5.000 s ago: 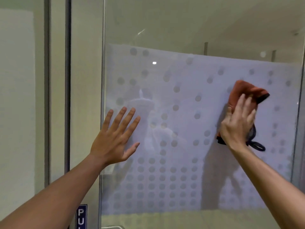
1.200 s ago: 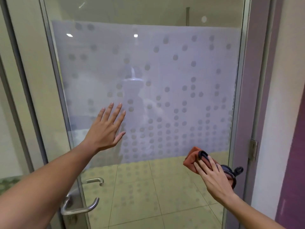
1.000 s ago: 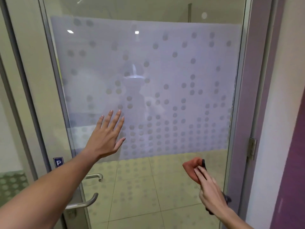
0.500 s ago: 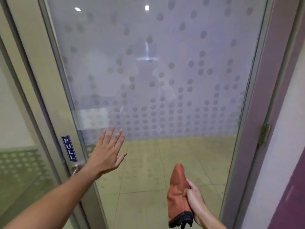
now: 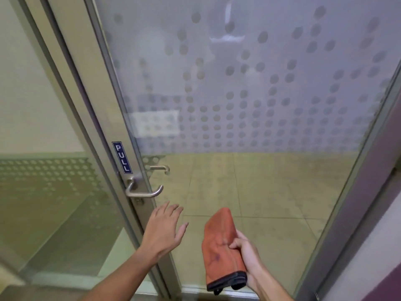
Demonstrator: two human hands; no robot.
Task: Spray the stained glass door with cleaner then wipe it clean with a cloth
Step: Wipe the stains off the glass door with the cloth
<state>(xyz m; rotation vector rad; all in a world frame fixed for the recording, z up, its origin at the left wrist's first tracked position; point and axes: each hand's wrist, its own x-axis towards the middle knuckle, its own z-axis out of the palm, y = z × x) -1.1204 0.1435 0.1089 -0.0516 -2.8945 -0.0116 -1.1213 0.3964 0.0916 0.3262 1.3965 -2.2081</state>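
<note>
Both hands sit lower than half a second ago. Left hand [image 5: 163, 232], fingers spread, hovers below the lever handle [image 5: 145, 190] at the glass door [image 5: 249, 101]. Right hand [image 5: 246, 256] grips the folded orange cloth [image 5: 221, 246] before the lower pane.

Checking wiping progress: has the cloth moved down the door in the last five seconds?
Yes. The cloth, held by the right hand, dropped from the frosted dotted band to the clear glass below it.
</note>
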